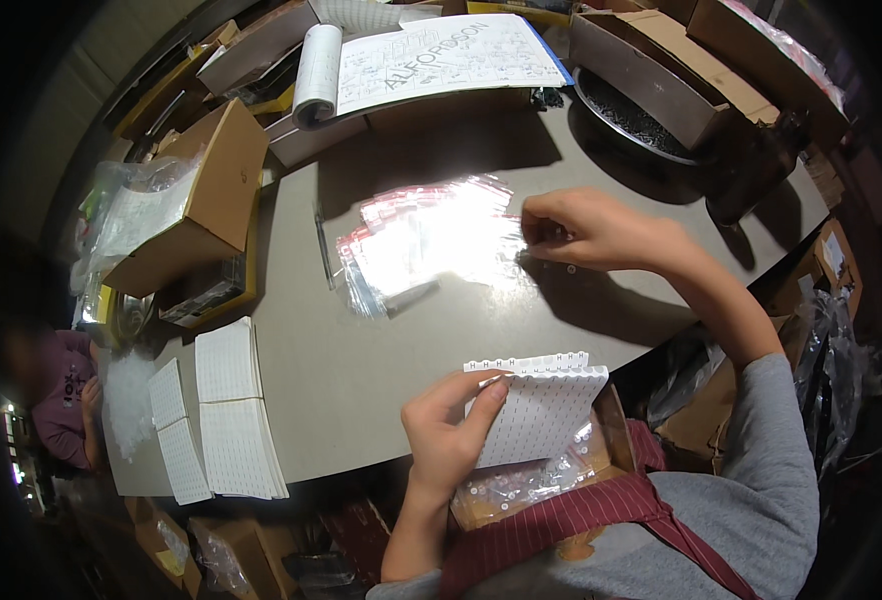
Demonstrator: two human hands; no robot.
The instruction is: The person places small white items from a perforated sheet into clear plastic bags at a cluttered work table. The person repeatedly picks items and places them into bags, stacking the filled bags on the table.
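My left hand (451, 425) is closed around the edge of a white sheet of small printed labels (536, 415), thumb on top. The sheet has a scalloped upper edge and stands tilted over an open cardboard box (616, 430) at my lap. Small clear bags with white round pieces (536, 480) lie in that box. My right hand (591, 230) has its fingers drawn together at the right edge of a fanned pile of clear plastic bags with red strips (391, 260). Glare washes out much of the pile, and what those fingertips pinch is hidden.
A dark pen (323, 245) lies left of the pile. Stacks of label sheets (231, 400) sit at the left table edge, near a heap of white pieces (128, 400). Cardboard boxes (216, 190), a round pan (631, 120) and a pad (441, 65) line the back. A person (66, 400) is at far left.
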